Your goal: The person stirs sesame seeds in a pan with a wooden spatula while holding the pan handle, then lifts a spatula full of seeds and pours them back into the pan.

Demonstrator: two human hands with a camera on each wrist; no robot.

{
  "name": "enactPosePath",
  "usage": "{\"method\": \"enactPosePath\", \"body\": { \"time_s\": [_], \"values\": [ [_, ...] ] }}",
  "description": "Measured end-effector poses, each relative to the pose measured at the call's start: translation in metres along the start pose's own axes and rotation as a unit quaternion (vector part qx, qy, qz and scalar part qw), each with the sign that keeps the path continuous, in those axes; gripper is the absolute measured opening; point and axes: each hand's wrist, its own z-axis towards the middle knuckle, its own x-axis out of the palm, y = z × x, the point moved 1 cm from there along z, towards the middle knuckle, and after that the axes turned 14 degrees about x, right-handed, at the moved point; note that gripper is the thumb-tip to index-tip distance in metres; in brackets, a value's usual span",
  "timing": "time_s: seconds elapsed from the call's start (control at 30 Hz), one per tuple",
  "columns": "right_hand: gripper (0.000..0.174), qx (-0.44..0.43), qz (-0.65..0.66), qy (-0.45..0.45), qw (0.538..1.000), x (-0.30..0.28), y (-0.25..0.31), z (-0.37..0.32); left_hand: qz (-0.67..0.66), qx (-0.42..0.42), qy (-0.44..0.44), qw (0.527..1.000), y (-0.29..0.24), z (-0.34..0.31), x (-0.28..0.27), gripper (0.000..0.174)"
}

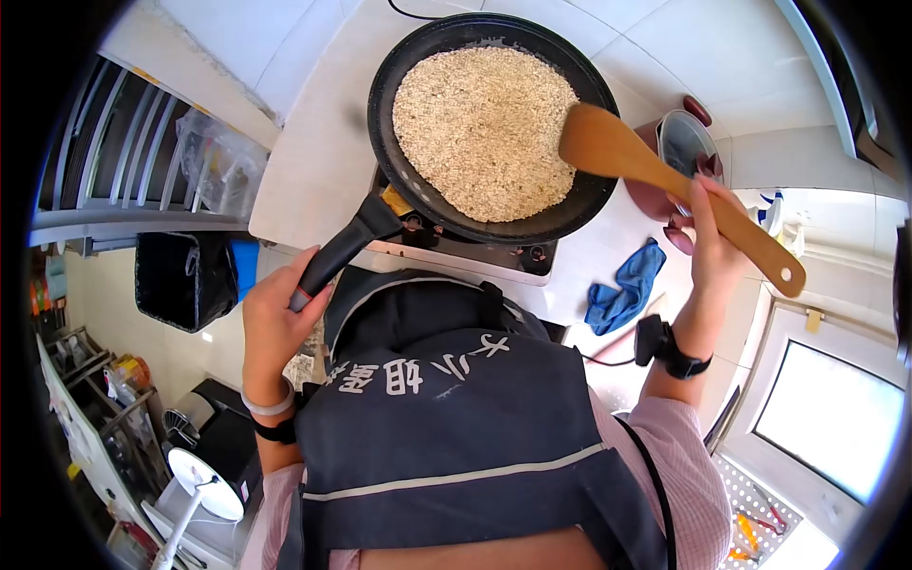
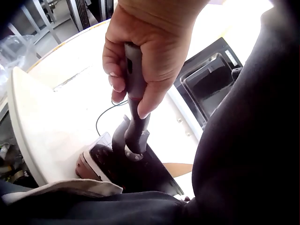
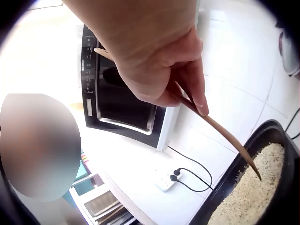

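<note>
My left hand (image 1: 271, 323) grips the black handle (image 1: 340, 255) of a frying pan (image 1: 382, 133), with fingers and thumb wrapped round it in the left wrist view. Small pale grains (image 1: 480, 133) cover most of the pan's bottom. The pan overlaps a flat cooktop (image 1: 494, 252) in the head view. On the other side my right hand (image 1: 714, 233) holds a wooden spatula (image 1: 627, 152) by its shaft, pinched between thumb and fingers. The blade lies over the pan's right edge, its tip right at the grains in the right wrist view.
A dark red pot (image 1: 646, 195) with a glass lid stands right of the pan. A blue cloth (image 1: 627, 285) lies nearer me. A black built-in appliance (image 3: 124, 93) shows in the right wrist view. At left are a black bin (image 1: 171, 280) and a plastic bag (image 1: 223, 161).
</note>
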Motion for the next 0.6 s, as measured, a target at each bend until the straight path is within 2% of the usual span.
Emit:
{"method": "enactPosePath", "body": {
  "time_s": [0.03, 0.17, 0.2, 0.27, 0.33, 0.4, 0.47, 0.5, 0.57, 0.6],
  "values": [
    [0.02, 0.013, -0.035, -0.04, 0.998, -0.006, 0.0, -0.003, -0.002, -0.009, 0.004, 1.0, -0.001, 0.0, -0.001, 0.047],
    [0.019, 0.081, -0.034, -0.048, 0.995, 0.005, -0.011, -0.007, 0.003, -0.011, 0.005, 1.0, 0.001, 0.0, 0.0, 0.047],
    [0.021, 0.091, -0.018, -0.042, 0.995, 0.015, -0.018, -0.002, 0.003, -0.008, 0.008, 1.0, 0.002, -0.001, 0.0, 0.047],
    [0.023, 0.096, 0.117, -0.006, 0.988, 0.037, -0.055, 0.021, 0.003, -0.016, 0.014, 1.0, 0.003, -0.001, -0.001, 0.048],
    [0.023, 0.129, 0.151, -0.008, 0.98, 0.061, -0.059, 0.041, 0.004, -0.003, 0.008, 1.0, 0.004, 0.0, 0.0, 0.048],
    [0.022, 0.139, 0.222, 0.021, 0.965, 0.087, -0.065, 0.064, 0.004, 0.015, 0.006, 1.0, 0.003, 0.0, -0.001, 0.049],
    [0.024, 0.17, 0.25, 0.071, 0.95, 0.11, -0.06, 0.082, 0.001, -0.014, 0.021, 1.0, 0.002, 0.001, -0.001, 0.049],
    [0.024, 0.17, 0.255, 0.069, 0.95, 0.116, -0.055, 0.087, 0.0, -0.015, 0.022, 1.0, 0.001, 0.001, -0.002, 0.049],
    [0.026, 0.166, 0.256, 0.163, 0.938, 0.128, -0.045, 0.093, 0.001, -0.013, 0.021, 1.0, 0.001, 0.001, -0.001, 0.049],
    [0.026, 0.165, 0.259, 0.162, 0.938, 0.131, -0.042, 0.091, -0.002, -0.014, 0.019, 1.0, 0.002, 0.0, 0.0, 0.049]
  ]
}}
